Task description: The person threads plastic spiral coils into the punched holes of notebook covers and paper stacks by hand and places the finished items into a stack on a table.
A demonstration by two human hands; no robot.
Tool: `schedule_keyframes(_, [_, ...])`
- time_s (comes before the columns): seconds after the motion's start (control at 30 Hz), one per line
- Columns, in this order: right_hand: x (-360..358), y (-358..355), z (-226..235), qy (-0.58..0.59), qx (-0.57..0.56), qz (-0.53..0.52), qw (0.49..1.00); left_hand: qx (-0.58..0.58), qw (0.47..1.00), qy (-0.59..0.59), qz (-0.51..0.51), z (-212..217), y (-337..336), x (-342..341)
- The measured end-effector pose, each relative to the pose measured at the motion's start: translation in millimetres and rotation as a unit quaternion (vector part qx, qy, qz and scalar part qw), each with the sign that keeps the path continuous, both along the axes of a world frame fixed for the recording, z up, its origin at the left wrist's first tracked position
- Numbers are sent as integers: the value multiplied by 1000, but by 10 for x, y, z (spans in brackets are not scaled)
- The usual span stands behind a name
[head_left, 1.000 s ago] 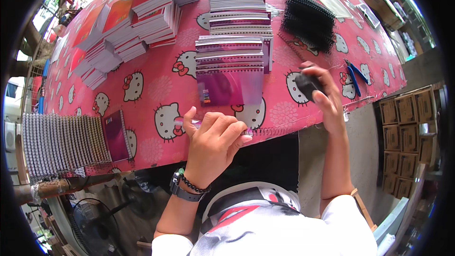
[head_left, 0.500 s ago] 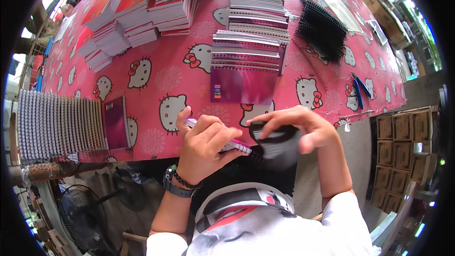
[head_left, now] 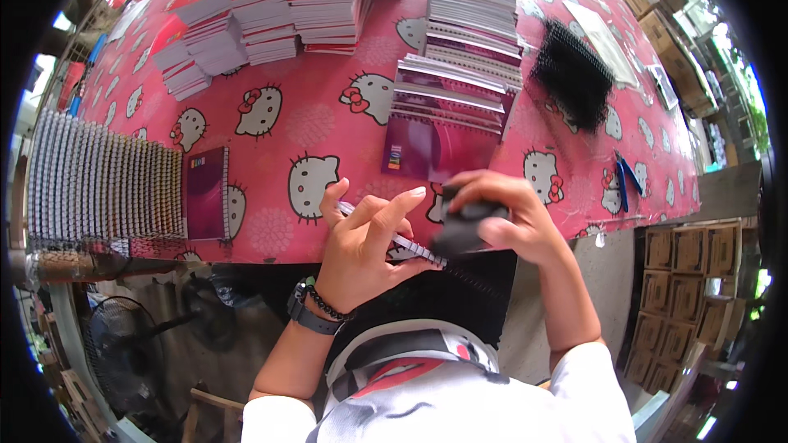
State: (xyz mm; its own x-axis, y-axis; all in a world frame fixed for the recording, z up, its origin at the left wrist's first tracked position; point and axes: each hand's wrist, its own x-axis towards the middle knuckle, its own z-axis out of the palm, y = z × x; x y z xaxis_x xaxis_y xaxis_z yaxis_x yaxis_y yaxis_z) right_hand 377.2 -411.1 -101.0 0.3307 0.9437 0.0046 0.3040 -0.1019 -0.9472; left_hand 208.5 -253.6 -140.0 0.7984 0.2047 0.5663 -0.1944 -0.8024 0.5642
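Observation:
My left hand grips a notebook near the table's front edge, its index finger raised. The notebook is held nearly edge-on, its punched spine toward the right. From the spine's lower end trails a thin black spiral coil. My right hand is wrapped round a dark, smooth block-like object beside the spine; motion blurs it, so its kind is unclear. Just beyond both hands lies a row of overlapping purple notebooks without coils.
Coil-bound notebooks stand packed at the left, ending in a purple cover. Red-covered stacks rise at the far left. A heap of black coils and blue-handled pliers lie right. A fan stands below left.
My right hand has shifted slightly left with the dark object, closer to the notebook's spine. My left index finger has lifted and straightened. The whole view has shifted a little.

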Motion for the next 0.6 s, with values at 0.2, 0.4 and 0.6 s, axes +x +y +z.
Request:
schedule_keyframes(0.2, [40,33,-87,-60,-38,-48,996,-1,996,-32,86,15,51,9])
schedule_keyframes(0.4, [-89,154,-151,-21,41,-1,999,-398,915,-53,-22,-429,190,-36])
schedule_keyframes(0.6, [-162,281,3,0,41,48,998,-374,927,-37,-16,-532,191,-37])
